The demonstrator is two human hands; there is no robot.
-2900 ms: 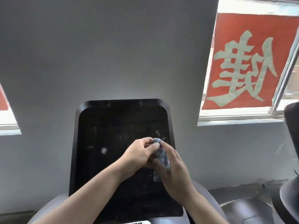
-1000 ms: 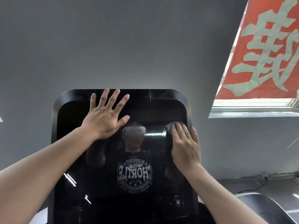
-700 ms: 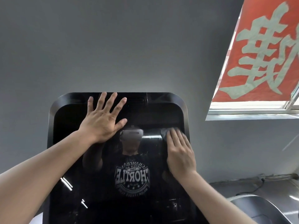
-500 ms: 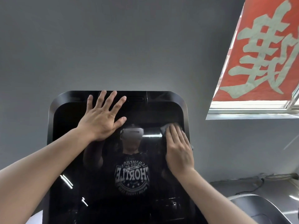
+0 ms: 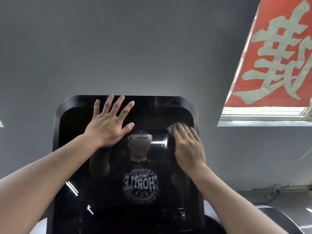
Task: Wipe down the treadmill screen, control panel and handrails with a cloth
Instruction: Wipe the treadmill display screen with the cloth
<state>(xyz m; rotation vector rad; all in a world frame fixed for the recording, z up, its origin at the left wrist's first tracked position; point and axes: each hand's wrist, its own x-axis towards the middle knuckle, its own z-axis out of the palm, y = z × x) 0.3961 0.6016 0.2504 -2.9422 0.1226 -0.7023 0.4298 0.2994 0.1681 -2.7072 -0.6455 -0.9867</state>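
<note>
Treadmill screen (image 5: 101,166): black, glossy, rounded corners, filling the lower centre of the frame against a grey wall (image 5: 118,48).

Left hand (image 5: 109,125): lay flat on the upper left part of the screen, fingers spread wide and straight, tips reaching the top edge. It held nothing.

Right hand (image 5: 188,147): lay on the upper right part of the screen, close to the right edge, fingers straight and pressed together over the cloth (image 5: 170,130). Only a small greyish corner of the cloth showed, past the fingertips toward the upper left; the rest was probably bunched under the palm, though the view did not settle it.

The glass reflected the person in a dark printed shirt. A red banner (image 5: 278,56) with a large pale character hung in the window at the upper right of the frame. A cable (image 5: 266,198) trailed at the lower right.
</note>
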